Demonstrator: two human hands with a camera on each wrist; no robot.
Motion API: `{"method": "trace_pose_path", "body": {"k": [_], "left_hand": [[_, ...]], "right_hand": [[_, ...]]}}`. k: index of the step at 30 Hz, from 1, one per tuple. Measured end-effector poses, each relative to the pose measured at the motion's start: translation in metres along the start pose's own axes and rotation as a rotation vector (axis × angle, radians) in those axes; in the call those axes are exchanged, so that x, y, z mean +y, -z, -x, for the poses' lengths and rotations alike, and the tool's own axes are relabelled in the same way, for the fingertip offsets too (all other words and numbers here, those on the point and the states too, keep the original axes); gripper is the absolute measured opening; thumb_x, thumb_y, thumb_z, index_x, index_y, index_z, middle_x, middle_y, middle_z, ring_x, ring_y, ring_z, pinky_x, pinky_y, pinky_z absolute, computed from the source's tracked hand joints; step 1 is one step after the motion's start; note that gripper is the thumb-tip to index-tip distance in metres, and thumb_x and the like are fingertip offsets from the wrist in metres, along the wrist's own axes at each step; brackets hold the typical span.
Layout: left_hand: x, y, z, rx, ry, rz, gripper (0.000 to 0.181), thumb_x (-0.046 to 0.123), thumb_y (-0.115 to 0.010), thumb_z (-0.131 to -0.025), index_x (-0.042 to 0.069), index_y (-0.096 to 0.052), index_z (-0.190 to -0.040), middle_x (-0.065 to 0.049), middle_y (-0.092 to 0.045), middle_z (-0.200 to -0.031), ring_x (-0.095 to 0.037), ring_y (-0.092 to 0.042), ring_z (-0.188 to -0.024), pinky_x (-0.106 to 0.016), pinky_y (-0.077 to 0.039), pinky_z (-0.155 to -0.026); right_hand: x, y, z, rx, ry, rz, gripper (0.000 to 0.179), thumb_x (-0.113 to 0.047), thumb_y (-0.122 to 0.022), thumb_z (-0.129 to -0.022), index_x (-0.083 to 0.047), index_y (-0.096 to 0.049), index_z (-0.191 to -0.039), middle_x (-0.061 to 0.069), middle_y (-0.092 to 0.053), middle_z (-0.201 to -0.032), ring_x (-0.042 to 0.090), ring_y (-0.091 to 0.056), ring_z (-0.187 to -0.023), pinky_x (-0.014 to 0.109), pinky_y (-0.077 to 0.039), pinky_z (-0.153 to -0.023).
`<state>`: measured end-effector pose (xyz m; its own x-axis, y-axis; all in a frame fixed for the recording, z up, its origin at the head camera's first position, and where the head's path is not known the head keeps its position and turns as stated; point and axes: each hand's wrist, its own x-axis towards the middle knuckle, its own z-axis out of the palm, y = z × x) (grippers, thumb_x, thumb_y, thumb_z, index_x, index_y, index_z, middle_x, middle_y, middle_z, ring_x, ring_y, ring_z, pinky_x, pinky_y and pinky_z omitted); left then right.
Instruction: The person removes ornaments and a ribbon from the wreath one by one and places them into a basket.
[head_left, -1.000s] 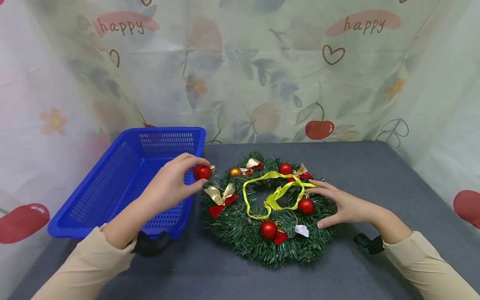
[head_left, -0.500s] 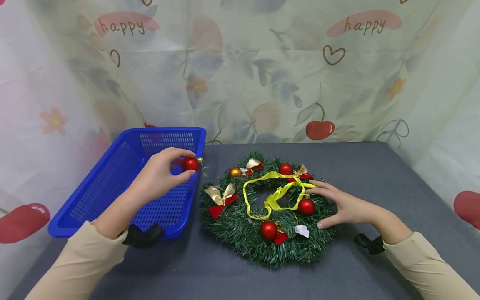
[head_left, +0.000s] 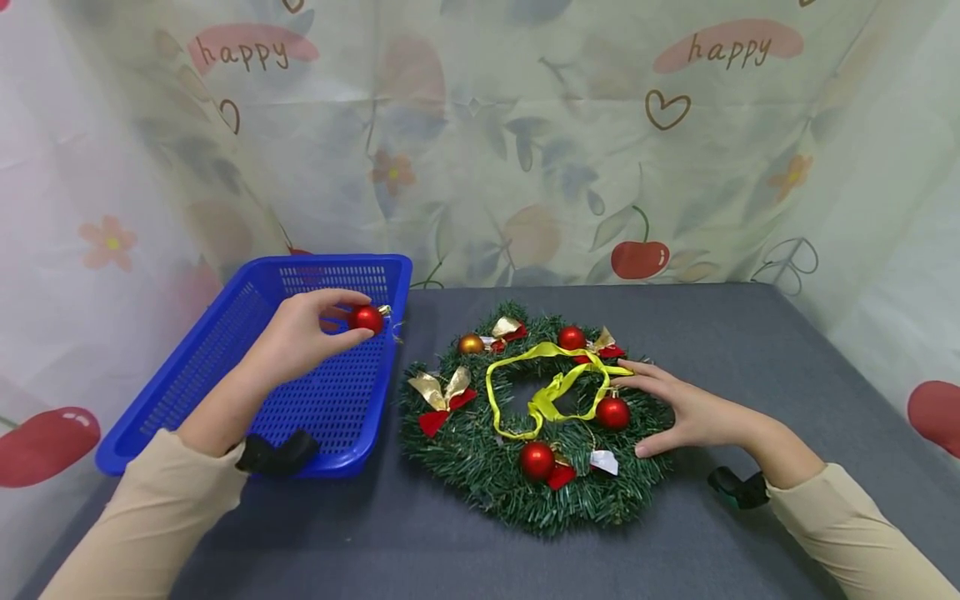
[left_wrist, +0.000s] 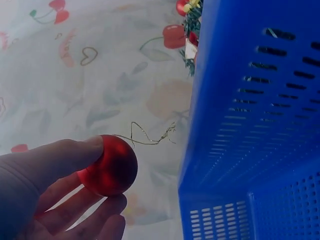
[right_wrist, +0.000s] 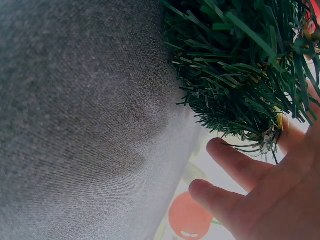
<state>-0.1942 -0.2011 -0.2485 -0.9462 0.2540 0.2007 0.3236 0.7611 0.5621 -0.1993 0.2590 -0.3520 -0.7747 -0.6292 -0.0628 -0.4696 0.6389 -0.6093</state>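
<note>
My left hand (head_left: 296,337) pinches a red Christmas bauble (head_left: 367,320) between thumb and fingers, above the blue plastic basket (head_left: 348,463). In the left wrist view a thin gold string trails from the bauble (left_wrist: 112,167). On the table lies a green Christmas wreath (head_left: 480,479) with red baubles, one gold bauble, red-and-gold bows and a yellow ribbon (head_left: 491,392). At its right edge my right hand (head_left: 693,414) rests with thumb and fingers spread. In the right wrist view two fingers (right_wrist: 220,200) stretch out straight beside the wreath's needles.
The basket stands left of the wreath, with slotted walls and a raised rim. A grey cloth covers the table (head_left: 720,333). Behind it hangs a printed curtain (head_left: 480,150), with more pale curtain on both sides.
My left hand has carried the red bauble leftward and slightly up, from beside the wreath's left edge to over the basket. The right hand and the wreath stay put.
</note>
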Motion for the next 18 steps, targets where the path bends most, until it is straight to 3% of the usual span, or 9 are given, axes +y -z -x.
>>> {"method": "trace_pose_path", "body": {"k": [18], "left_hand": [[-0.028,0.009,-0.017,-0.011,0.081,0.032,0.043,0.020,-0.067,-0.086,-0.001,-0.057,-0.122,-0.025,-0.058,-0.123,-0.040,-0.061,-0.107,-0.048,-0.052,-0.086]], "right_hand": [[-0.001,0.001,0.001,-0.006,-0.026,-0.004,0.079,-0.036,-0.076,-0.075,-0.009,-0.039,-0.140,0.023,-0.016,-0.151,0.051,-0.017,-0.135,0.070,-0.030,-0.096]]}}
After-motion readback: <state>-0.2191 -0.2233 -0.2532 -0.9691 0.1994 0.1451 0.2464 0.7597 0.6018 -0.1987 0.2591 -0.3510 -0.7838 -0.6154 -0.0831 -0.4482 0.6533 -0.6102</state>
